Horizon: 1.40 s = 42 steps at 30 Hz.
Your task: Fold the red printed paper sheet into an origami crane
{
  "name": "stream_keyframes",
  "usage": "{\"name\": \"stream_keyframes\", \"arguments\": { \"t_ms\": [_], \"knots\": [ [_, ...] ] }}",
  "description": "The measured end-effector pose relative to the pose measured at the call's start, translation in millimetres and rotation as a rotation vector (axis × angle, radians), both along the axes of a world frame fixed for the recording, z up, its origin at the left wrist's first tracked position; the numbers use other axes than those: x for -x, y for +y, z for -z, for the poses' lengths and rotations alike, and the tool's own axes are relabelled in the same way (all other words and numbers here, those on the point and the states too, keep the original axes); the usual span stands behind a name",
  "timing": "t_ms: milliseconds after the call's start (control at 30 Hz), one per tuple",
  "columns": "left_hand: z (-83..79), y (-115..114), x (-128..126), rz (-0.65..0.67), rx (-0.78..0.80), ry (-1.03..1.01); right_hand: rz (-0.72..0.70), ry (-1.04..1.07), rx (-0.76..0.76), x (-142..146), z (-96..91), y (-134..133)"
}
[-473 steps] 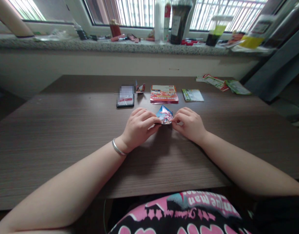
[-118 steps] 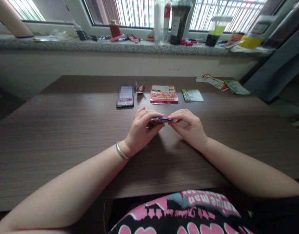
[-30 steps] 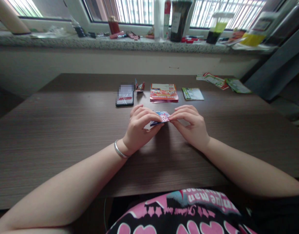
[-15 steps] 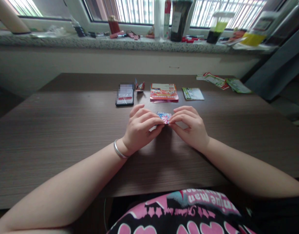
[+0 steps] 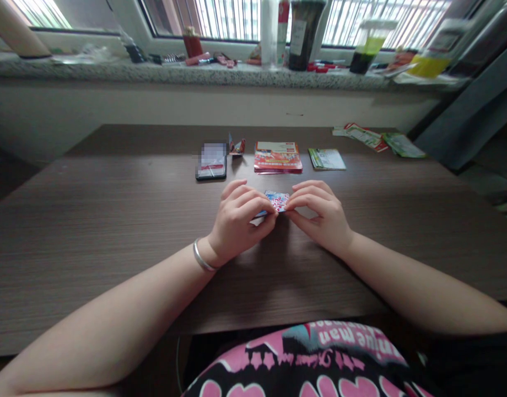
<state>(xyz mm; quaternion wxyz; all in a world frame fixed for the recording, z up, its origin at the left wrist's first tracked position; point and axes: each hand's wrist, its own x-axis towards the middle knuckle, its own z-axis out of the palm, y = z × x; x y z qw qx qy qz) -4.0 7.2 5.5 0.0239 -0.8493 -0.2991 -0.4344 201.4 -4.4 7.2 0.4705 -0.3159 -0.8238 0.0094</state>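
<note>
Printed paper: since about four seconds ago it has turned from nearly edge-on to show us its blue, pink and white face; it sits between both hands, in front of the red leaflet stack.
Left hand: we see its thumb and forefinger pinching the near edge, covering the paper's left part.
Right hand: its thumb and fingertips grip the near right corner, close to the left fingertips.
Near edge: we judge a crease is being pressed here; we would line up the layers first, then squeeze outward from the middle in short, firm pinches.
Grip: one hand should anchor while the other presses, or the layers may slip askew.
Tabletop: we cannot tell whether the paper touches it; bracing there would help sharpen the fold.
</note>
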Motion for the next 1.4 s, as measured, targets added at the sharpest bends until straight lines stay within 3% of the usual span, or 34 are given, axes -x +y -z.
{"name": "stream_keyframes", "arguments": {
  "t_ms": [200,600,1000,1400],
  "knots": [
    [1.2,3,3,0.014,-0.123,0.114,-0.006,-0.024,0.003,1,1.3,0],
    [-2.0,1,1,0.031,-0.191,0.139,0.041,-0.161,-0.099,-2,5.8,3],
    [-1.3,1,1,0.013,-0.199,0.145,0.097,-0.203,-0.029,-10,16.7,17],
    [0.7,1,2,0.011,-0.197,0.156,0.126,-0.309,-0.047,-10,13.6,17]
  ]
}}
